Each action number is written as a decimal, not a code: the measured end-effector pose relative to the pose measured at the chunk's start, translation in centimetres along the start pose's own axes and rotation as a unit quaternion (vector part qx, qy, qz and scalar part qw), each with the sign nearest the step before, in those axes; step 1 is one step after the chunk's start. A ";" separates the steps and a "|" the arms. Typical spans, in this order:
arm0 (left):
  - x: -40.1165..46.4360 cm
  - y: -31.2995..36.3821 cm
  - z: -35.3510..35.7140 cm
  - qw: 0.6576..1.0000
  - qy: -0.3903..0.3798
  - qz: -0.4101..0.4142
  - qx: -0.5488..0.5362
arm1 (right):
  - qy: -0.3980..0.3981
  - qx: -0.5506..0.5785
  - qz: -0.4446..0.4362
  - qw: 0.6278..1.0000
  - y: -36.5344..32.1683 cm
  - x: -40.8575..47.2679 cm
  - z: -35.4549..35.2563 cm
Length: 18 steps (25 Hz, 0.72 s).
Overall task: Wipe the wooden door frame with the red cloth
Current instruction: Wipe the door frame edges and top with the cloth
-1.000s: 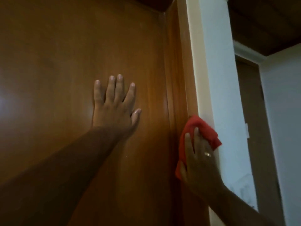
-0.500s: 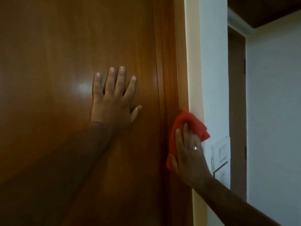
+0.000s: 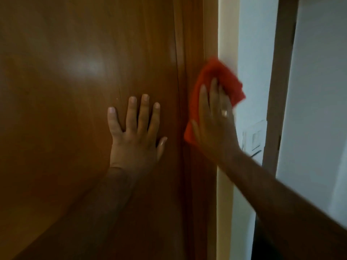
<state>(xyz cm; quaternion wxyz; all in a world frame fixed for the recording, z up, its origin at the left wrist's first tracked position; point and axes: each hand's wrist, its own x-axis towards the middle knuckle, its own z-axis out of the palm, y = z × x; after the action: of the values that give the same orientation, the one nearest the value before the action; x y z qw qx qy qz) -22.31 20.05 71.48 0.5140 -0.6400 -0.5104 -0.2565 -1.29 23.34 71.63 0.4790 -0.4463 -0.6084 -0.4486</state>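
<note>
The brown door [image 3: 75, 91] was shiny. My left hand [image 3: 136, 139] lay flat on it, fingers spread (holding nothing). My right hand [image 3: 214, 126] pressed the red cloth [image 3: 216, 76] against the wooden door frame [image 3: 195, 34], by its right edge.

We see two bare forearms entering from the lower edge, neither covered by a sleeve, a watch or a bracelet in the visible stretch. The left hand [image 3: 135, 139] carries no ring, and we can make out short, pale fingernails on its digits. On the right hand [image 3: 214, 126], blurred in this view, we note a single light metallic ring [image 3: 224, 112] on one finger.
</note>
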 end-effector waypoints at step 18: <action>-3.0 2.1 0.4 0.995 -0.023 0.018 -0.099 | -0.439 0.062 0.211 0.871 -4.6 -24.9 -6.3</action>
<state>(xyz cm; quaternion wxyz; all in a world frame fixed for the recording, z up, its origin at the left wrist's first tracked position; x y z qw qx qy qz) -21.55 19.29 67.94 0.4412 -0.7024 -0.4824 -0.2815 -1.11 13.50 47.44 0.2725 -0.6840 -0.6743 -0.0560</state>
